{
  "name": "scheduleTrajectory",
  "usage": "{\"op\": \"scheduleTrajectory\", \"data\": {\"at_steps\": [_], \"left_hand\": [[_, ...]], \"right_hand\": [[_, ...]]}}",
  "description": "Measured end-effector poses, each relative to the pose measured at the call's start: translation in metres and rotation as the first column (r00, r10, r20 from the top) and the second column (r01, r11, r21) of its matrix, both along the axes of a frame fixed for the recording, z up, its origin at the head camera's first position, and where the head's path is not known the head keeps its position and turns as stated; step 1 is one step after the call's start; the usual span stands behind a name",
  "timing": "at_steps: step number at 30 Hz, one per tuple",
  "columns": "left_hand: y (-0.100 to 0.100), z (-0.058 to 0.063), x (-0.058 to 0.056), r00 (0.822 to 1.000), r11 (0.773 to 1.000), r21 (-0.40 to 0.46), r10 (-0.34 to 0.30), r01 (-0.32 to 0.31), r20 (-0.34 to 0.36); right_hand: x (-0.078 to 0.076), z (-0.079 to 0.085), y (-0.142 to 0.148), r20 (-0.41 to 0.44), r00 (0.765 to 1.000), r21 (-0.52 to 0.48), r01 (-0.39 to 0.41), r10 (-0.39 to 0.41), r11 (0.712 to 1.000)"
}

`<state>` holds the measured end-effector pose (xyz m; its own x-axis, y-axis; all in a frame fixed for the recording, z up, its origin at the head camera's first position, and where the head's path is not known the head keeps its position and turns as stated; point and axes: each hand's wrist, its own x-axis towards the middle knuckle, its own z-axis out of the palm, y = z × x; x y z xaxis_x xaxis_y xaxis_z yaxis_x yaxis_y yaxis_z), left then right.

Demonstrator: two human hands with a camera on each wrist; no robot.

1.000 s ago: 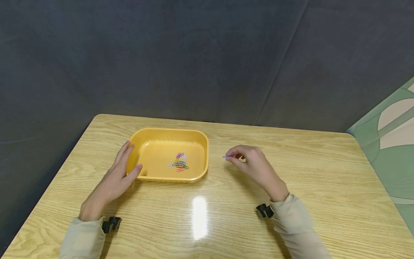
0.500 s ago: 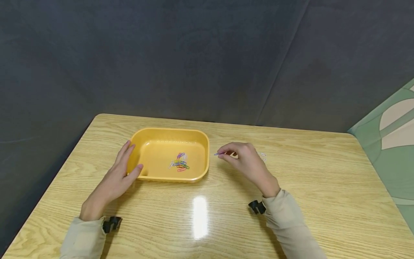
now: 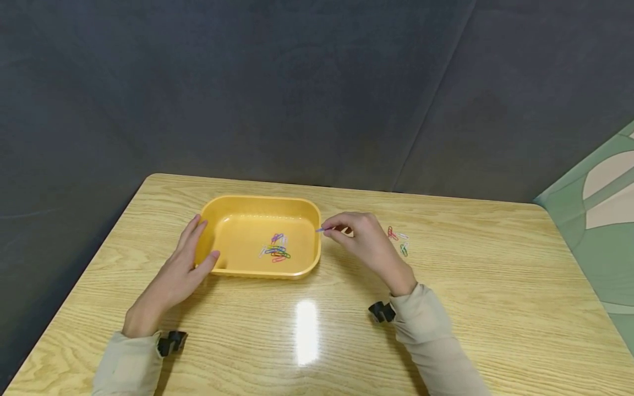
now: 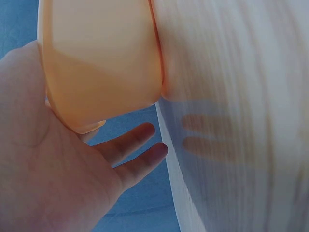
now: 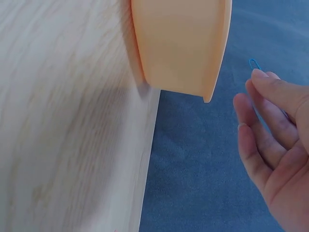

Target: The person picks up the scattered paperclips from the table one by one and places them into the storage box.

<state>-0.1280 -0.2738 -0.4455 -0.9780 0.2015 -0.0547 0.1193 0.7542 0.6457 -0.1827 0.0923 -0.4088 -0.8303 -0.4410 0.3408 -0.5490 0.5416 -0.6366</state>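
Observation:
A yellow plastic tray [image 3: 257,273] stands on the wooden table, with a small heap of coloured paper clips [image 3: 275,251] on its floor. At its left end my left hand [image 3: 170,275] touches the rim, the fingers straight and spread; the left wrist view has the palm [image 4: 53,154] against the tray's corner. Between thumb and forefinger my right hand [image 3: 364,242] pinches a blue paper clip [image 5: 254,64]. In the head view the clip's tip overlaps the tray's right rim, and the right wrist view has it raised higher than the rim.
More paper clips [image 3: 403,248], red, white and green, lie on the table [image 3: 475,264] to the right of my right hand. A dark cloth partition [image 3: 297,99] rises behind the table's far edge. A green patterned surface [image 3: 594,220] is at the right.
My right hand has moved left with the blue paper clip, up to the tray's right rim. The loose clips behind it have come into view. My left hand and the tray have stayed put.

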Motion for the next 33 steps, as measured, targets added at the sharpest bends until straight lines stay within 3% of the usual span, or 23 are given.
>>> {"op": "scheduleTrajectory", "data": {"at_steps": [13,33], "left_hand": [[-0.001,-0.001,0.000,1.000,1.000,-0.007,-0.002,0.002,-0.005],[-0.001,0.000,0.000,1.000,1.000,-0.003,-0.006,0.006,-0.006]], "right_hand": [[-0.006,0.002,-0.015,0.074,0.997,-0.005,-0.007,0.008,1.000],[-0.012,-0.005,-0.041,0.098,0.992,-0.043,-0.081,0.085,0.996]]}}
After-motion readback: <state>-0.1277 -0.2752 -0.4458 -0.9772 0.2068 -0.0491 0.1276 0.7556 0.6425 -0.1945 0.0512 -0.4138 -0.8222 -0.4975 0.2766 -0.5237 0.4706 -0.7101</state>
